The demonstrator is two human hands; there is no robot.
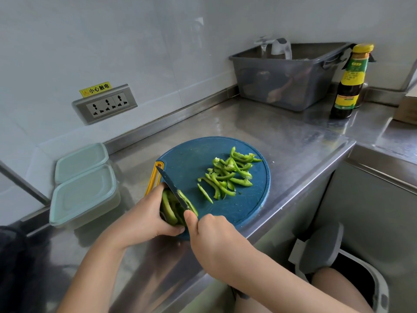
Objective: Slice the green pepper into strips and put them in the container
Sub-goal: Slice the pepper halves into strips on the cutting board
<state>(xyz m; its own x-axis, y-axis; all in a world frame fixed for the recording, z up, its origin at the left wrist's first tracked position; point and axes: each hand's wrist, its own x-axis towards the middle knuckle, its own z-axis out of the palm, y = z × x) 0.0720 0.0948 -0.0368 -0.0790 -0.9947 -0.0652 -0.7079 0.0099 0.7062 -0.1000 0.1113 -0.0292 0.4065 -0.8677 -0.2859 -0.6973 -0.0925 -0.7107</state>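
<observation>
Our two bare forearms reach in from the bottom edge and meet at the near left rim of a round blue cutting board (248, 206). Our left hand (144, 219) curls round the uncut piece of green pepper (169, 207), fingers bent over its far side and thumb tucked under its near end, pinning it to the board. Our right hand (216, 236) is closed in a fist round the knife (171, 188); the handle is hidden inside the fingers, and the thumb stands up against the heel of the dark blade. The blade lies across the pepper, its tip pointing away towards the board's yellow handle (153, 177).

Cut pepper strips (228, 175) lie in a loose heap on the far right half of the board, well apart from the knife, with one strip lying alone on the heap's near side.

Two containers sit on the steel counter (282, 141) left of the board, the near one (83, 197) touching the far one (81, 160), both with pale green lids on. We see no pepper in either.

Farther back stand a grey plastic tub (286, 80) and, just beside it, a dark sauce bottle (349, 82) with a yellow cap. A wall socket (105, 103) sits above the containers. A grey waste bin (361, 279) stands on the floor at lower right.
</observation>
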